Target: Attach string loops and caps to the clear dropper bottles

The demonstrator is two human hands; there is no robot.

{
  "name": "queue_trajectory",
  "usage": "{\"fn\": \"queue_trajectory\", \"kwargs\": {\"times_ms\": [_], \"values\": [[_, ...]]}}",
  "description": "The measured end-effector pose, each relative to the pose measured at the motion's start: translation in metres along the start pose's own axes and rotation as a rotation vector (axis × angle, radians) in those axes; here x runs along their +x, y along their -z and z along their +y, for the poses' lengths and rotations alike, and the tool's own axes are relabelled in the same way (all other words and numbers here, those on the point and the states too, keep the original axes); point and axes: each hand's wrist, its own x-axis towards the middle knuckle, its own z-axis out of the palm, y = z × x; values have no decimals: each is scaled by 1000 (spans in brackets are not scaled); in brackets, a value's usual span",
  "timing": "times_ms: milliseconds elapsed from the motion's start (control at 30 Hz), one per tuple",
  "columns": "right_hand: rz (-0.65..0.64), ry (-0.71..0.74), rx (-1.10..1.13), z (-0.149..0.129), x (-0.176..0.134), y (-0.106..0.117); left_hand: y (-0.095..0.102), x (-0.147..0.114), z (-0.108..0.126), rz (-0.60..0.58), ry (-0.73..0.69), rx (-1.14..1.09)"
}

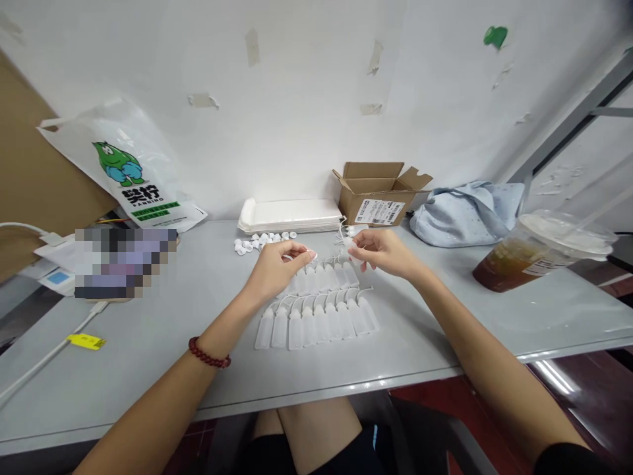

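My left hand (pixel 281 267) pinches a small white cap (pixel 314 256) between thumb and fingertips. In my right hand (pixel 378 252) is a small translucent plastic bottle (pixel 350 248), tilted, with a thin bent spout at its top. Below both hands lie two rows of similar bottles with bent spouts, the front row (pixel 316 323) fully in sight and the back row (pixel 324 278) partly behind my left hand. A loose pile of white caps (pixel 257 242) sits just beyond my left hand.
Behind the bottles are a stack of white trays (pixel 291 214) and an open cardboard box (pixel 370 198). A blue cloth bag (pixel 465 211) and a tilted drink cup (pixel 524 257) stand right. Left are a plastic bag (pixel 133 171), a blurred-out object (pixel 128 264) and a white cable (pixel 54 353).
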Motion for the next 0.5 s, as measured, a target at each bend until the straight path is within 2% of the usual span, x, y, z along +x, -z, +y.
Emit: {"fn": "queue_trajectory", "kwargs": {"times_ms": [100, 167, 267, 367, 500], "values": [[18, 75, 104, -6, -3, -15, -3, -1, 0, -15, 61, -149], [38, 150, 84, -6, -4, -22, -4, -2, 1, -11, 77, -240], [117, 272, -57, -2, -4, -30, -4, -5, 5, -13, 27, -321], [197, 382, -198, 3, -2, -35, -5, -10, 10, -13, -35, -286], [269, 506, -329, 7, -2, -43, -9, -13, 13, 56, 17, -272]]}}
